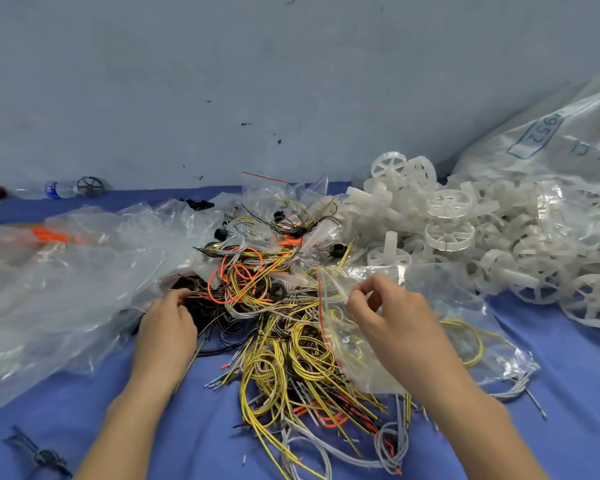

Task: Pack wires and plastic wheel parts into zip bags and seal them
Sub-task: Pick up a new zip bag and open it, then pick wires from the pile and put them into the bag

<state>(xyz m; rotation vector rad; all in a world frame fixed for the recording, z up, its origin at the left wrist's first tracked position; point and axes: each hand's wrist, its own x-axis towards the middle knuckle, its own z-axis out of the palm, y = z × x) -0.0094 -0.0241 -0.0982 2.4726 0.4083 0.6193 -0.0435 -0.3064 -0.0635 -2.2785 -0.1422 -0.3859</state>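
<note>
Right hand (pixel 392 320) pinches zip bag (pixel 430 327); left hand's (pixel 168 323) fingertips hidden among wires (pixel 274 327)

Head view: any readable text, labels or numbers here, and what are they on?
"952" in a blue outlined box, printed on the large white sack.
More blue print beside it on the sack: cut off and unreadable.
Label on the water bottle: too blurred to read.

Tangled yellow, orange and grey wires (pixel 278 327) beside heaped translucent wheels (pixel 482 237); a red-striped zip bag (pixel 430 327) lies across the wires.
</note>
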